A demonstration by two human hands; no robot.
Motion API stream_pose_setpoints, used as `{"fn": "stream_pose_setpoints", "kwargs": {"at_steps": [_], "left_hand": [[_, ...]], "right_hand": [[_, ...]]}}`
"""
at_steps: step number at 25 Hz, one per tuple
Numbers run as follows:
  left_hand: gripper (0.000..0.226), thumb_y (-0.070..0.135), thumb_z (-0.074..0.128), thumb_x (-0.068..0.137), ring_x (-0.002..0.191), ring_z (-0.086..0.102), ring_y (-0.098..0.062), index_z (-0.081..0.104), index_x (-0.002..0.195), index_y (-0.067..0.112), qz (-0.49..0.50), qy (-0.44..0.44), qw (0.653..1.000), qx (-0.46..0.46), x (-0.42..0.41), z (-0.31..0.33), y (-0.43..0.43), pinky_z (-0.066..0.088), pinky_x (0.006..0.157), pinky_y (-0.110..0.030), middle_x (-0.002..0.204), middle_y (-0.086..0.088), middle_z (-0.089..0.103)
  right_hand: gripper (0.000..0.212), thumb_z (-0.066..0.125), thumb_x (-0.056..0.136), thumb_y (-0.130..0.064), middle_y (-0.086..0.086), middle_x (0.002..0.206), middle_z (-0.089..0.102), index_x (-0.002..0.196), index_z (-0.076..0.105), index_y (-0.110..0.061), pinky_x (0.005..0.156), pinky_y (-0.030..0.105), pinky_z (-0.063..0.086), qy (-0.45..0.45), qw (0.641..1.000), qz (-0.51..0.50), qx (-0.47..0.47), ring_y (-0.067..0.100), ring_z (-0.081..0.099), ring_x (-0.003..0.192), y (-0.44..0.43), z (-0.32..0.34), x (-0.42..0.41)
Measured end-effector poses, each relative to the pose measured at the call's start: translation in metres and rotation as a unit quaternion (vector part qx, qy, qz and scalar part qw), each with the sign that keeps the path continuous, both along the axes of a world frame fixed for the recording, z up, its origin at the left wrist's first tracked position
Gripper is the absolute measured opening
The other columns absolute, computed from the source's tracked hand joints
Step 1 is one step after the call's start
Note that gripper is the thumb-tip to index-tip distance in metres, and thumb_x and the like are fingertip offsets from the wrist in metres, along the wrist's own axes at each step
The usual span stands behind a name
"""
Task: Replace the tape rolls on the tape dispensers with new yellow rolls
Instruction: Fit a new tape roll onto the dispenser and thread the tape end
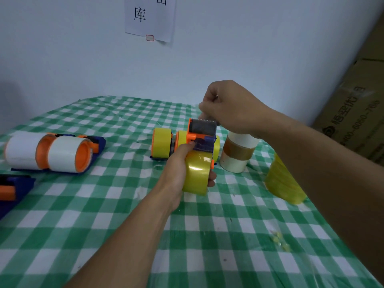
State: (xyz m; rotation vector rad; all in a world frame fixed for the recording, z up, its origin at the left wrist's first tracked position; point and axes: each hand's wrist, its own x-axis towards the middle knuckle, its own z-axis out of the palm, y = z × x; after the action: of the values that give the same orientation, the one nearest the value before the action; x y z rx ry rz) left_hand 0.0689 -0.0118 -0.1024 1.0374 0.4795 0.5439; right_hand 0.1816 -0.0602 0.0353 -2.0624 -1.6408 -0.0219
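My left hand grips an orange and blue tape dispenser loaded with a yellow roll, held just above the table. My right hand pinches the clear tape end above the dispenser's toothed blade. Behind it lie two more dispensers with yellow rolls. At the left lie two dispensers with white rolls. A stack of loose yellow rolls stands at the right, partly behind my right forearm.
A stack of white and brown tape rolls stands right of the held dispenser. Another blue and orange dispenser sits at the left edge. Small yellow scraps lie on the green checked tablecloth. Cardboard boxes stand at the right.
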Motion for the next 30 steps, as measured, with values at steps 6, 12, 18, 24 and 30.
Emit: {"fn": "stream_pose_setpoints", "kwargs": {"at_steps": [6,12,18,24,30], "left_hand": [[0.042,0.046,0.066,0.091,0.068,0.071,-0.032,0.073,0.096,0.005,0.021,0.047,0.996,0.075,0.003,0.001,-0.003,0.059,0.074,-0.041,0.082,-0.022,0.075],[0.036,0.037,0.071,0.089,0.064,0.069,-0.032,0.073,0.095,0.001,0.032,0.047,0.996,0.071,0.004,0.0,-0.003,0.059,0.071,-0.042,0.078,-0.021,0.073],[0.03,0.04,0.075,0.087,0.058,0.068,-0.027,0.071,0.084,0.01,0.035,0.073,0.992,0.1,0.003,0.002,-0.009,0.06,0.068,-0.039,0.073,-0.017,0.073],[0.035,0.045,0.069,0.091,0.058,0.067,-0.026,0.07,0.082,0.011,0.039,0.079,0.991,0.106,0.003,0.001,-0.009,0.06,0.07,-0.039,0.071,-0.014,0.073],[0.039,0.046,0.065,0.093,0.061,0.069,-0.027,0.071,0.088,0.008,0.041,0.084,0.991,0.093,0.002,0.0,-0.005,0.06,0.075,-0.044,0.074,-0.015,0.074]], "right_hand": [[0.028,0.054,0.104,-0.024,0.006,0.094,0.075,0.098,0.064,0.002,0.068,0.026,0.049,-0.024,1.0,-0.006,-0.001,-0.001,0.061,0.067,0.002,-0.001,0.0],[0.027,0.054,0.104,-0.028,0.011,0.096,0.073,0.097,0.063,-0.004,0.082,0.045,0.054,-0.082,0.996,-0.02,-0.022,0.028,0.066,0.088,0.013,-0.003,-0.002],[0.044,0.051,0.105,-0.029,0.007,0.061,0.04,0.067,0.036,-0.013,0.065,0.038,0.04,-0.139,0.986,-0.043,-0.079,0.026,0.041,0.058,0.026,-0.004,-0.001],[0.051,0.049,0.105,-0.023,0.003,0.056,0.024,0.061,0.024,-0.014,0.066,0.036,0.036,-0.151,0.983,-0.043,-0.092,0.022,0.026,0.053,0.03,-0.002,-0.004],[0.051,0.05,0.106,-0.028,0.005,0.056,0.03,0.061,0.032,-0.012,0.063,0.034,0.036,-0.103,0.988,-0.037,-0.108,0.022,0.031,0.051,0.035,-0.002,-0.001]]}}
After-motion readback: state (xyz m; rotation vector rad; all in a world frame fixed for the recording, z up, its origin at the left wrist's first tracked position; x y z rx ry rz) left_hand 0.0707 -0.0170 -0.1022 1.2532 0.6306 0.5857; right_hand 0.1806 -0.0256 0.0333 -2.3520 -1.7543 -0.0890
